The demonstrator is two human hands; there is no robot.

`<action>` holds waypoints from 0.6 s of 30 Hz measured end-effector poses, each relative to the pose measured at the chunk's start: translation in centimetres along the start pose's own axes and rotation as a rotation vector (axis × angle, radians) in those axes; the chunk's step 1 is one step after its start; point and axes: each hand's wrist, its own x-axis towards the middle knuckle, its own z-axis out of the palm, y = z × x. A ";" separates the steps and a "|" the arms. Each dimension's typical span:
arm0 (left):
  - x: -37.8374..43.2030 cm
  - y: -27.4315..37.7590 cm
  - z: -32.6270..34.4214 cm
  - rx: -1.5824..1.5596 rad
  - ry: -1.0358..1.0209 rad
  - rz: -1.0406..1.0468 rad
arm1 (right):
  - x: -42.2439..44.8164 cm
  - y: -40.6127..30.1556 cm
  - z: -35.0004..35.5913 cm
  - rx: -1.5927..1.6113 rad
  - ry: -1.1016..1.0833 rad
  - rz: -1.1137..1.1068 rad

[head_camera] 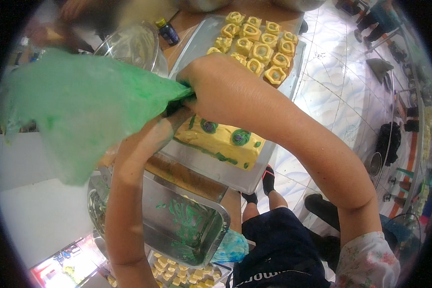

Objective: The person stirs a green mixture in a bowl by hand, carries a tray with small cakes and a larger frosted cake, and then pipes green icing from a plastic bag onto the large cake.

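A green-smeared, clear plastic piping bag [93,97] flares out to the left and narrows to a gathered neck. My right hand [210,84] is closed around that neck. Just beneath it, my left hand [171,126] is against the bag, its fingers mostly hidden behind the bag and my right hand. Below both hands lies a rectangular cake [225,147] with yellow icing, green piped edging and green rosettes with purple centres. Part of this cake is covered by my right forearm. It rests on a pale tray [216,172].
Several small yellow-iced cakes [262,52] fill the tray's far end. Near them stand a small dark bottle [167,31] with a yellow cap and a clear bowl [129,45]. A green-smeared metal pan [190,226], a blue-stained cloth or bag [232,246] and yellow pieces [185,271] lie nearer me.
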 end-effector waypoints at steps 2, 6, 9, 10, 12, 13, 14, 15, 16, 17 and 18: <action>0.0 0.2 0.0 0.061 0.018 -0.041 | 0.0 0.2 0.1 -0.007 0.013 -0.004; 0.3 -0.3 0.2 0.016 0.022 -0.010 | 0.1 0.3 0.2 -0.013 0.036 -0.005; 0.4 -0.1 0.2 0.010 0.013 -0.045 | 0.0 0.4 0.1 -0.005 0.049 -0.014; 0.4 0.1 0.1 0.009 0.011 -0.046 | 0.0 0.3 0.1 -0.005 0.050 -0.014; 0.4 0.5 0.1 0.009 0.006 -0.045 | 0.0 0.4 -0.1 0.003 0.028 0.008; 0.4 0.6 0.1 0.002 0.002 -0.062 | 0.0 0.4 -0.1 0.003 0.029 0.009; 0.4 0.8 0.1 -0.004 -0.002 -0.081 | 0.0 0.4 -0.1 0.002 0.035 0.003; 0.4 0.9 0.1 -0.004 -0.001 -0.081 | 0.0 0.4 -0.1 0.001 0.042 -0.003; 0.4 1.0 0.1 0.005 0.004 -0.087 | 0.0 0.4 -0.1 0.001 0.042 -0.004; 0.4 1.1 0.1 0.013 0.008 -0.093 | 0.0 0.5 0.0 0.001 0.044 -0.002; 0.4 1.1 0.1 0.013 0.008 -0.093 | 0.0 0.5 0.0 0.001 0.047 0.000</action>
